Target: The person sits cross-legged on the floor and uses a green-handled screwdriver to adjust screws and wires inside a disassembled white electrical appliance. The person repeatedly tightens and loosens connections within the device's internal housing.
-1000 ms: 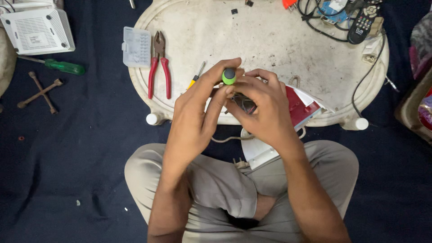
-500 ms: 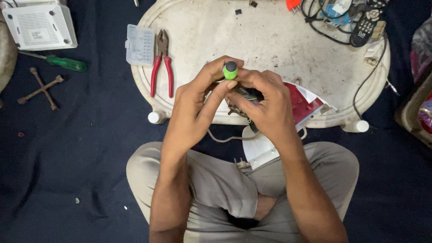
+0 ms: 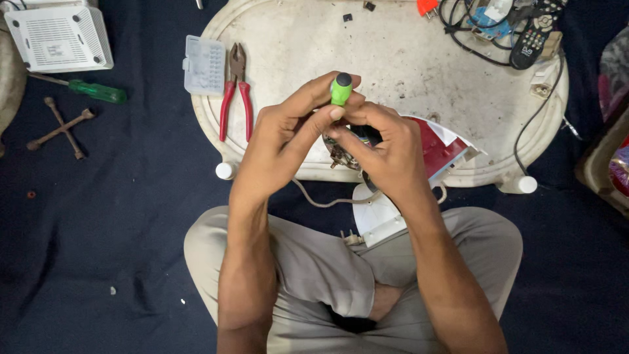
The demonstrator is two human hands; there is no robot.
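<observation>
Overhead, I watch both hands meet above the near edge of the white tabletop (image 3: 419, 85): left hand (image 3: 288, 141) pinching the green-handled screwdriver (image 3: 341, 90), its axis pointing down toward the small dark part (image 3: 347, 152) that the right hand (image 3: 383, 154) grips just beneath.

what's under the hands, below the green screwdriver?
Under the hands, a small metal-and-wire assembly shows below the green screwdriver, beside a red-and-white housing. The fingers cover the screwdriver tip and most of the assembly.

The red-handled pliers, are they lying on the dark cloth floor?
No, the red-handled pliers lie on the white oval tray table, beside the small clear plastic box.
</observation>
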